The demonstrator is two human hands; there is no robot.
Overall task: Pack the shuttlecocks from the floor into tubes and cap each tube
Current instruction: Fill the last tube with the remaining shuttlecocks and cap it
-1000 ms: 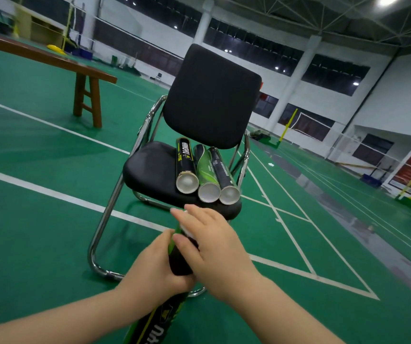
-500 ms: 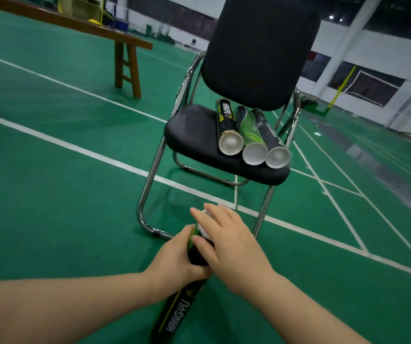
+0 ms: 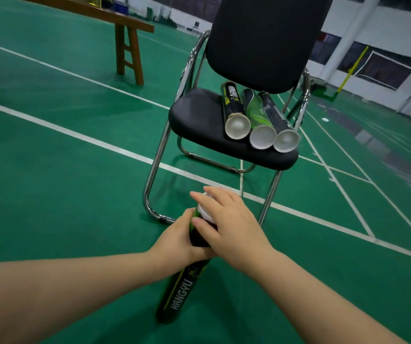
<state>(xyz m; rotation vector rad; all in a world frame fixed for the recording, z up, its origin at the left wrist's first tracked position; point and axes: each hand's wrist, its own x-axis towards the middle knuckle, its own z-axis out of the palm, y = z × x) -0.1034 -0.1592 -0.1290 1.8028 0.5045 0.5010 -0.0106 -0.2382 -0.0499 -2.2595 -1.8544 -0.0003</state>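
- Both hands were closed on one dark tube (image 3: 182,291): the left hand (image 3: 174,240) wrapped round its upper part, the right hand (image 3: 226,227) cupped over the white cap (image 3: 205,212) at its top, fingers spread across it.
- Compared with a second before, the grip looked the same, but the view had dropped and swung left, so the chair (image 3: 199,112) sat higher and further right in the frame.
- The tube was tilted, its lower end pointing back toward the person, above the green floor (image 3: 63,194); whether it touched the floor I could not tell.
- Three more tubes (image 3: 256,115) lay side by side on the chair seat, white ends facing out.
- My reading: the cap was being pressed home, so this tube was nearly finished and would likely join the three on the seat.
- No loose shuttlecocks showed on the floor in view.
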